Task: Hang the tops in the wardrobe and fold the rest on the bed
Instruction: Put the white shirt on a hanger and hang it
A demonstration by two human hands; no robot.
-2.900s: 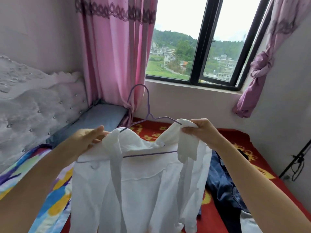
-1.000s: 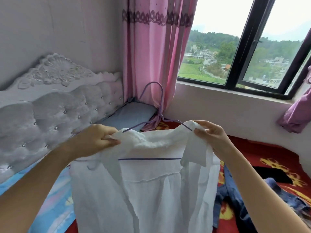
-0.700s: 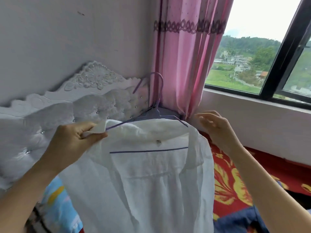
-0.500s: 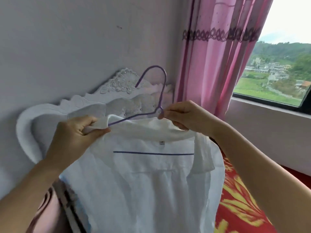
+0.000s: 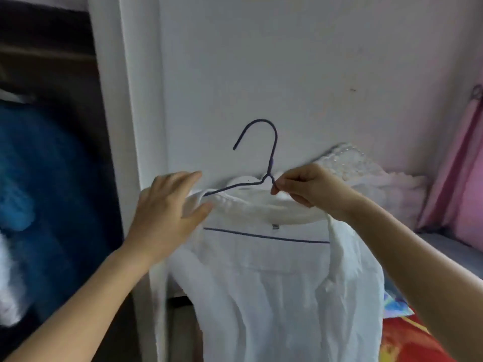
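A white shirt (image 5: 274, 288) hangs on a purple wire hanger (image 5: 270, 150), held up in front of a pale wall. My right hand (image 5: 305, 188) pinches the hanger at the base of its hook, carrying hanger and shirt. My left hand (image 5: 167, 212) has its fingers straight and spread, resting against the shirt's left shoulder. The open wardrobe (image 5: 47, 74) is at the left, dark inside, with its white frame (image 5: 125, 126) next to the shirt.
A blue garment (image 5: 52, 192) hangs inside the wardrobe, with something white (image 5: 7, 288) below it. The white padded headboard (image 5: 366, 173) and pink curtain (image 5: 460, 178) are at the right. The red patterned bedspread (image 5: 407, 340) shows at the lower right.
My view has swung left from the window and bed to the wardrobe. My right hand moved from the collar to the hanger's neck. My left hand released its grip on the shoulder and opened.
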